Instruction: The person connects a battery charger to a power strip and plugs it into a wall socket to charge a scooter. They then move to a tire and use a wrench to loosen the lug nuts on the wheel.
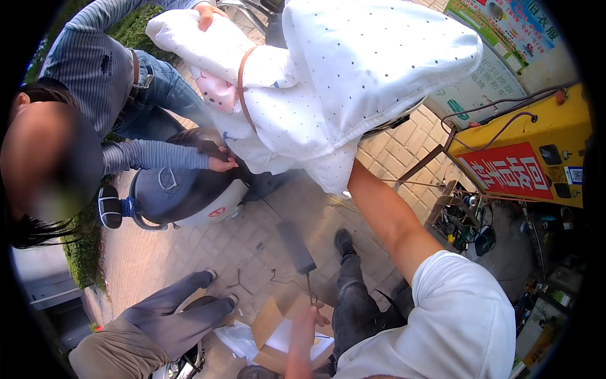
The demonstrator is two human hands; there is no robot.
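Note:
My left hand, slightly blurred, is closed around a dark cable. The cable runs to a black rectangular box, apart from the hand; a thin lead continues from its far end toward the scooter. My right forearm reaches under a white spotted scooter cover, which hides that hand and its fingers. The cover drapes over the front of an electric scooter with a dark seat. Beneath my left hand stands an opened cardboard box with white material inside.
A person in a striped shirt has one hand on the cover, another near the seat. Someone in grey trousers is at lower left. A yellow cabinet and tool clutter stand right. Loose cables lie on the paving.

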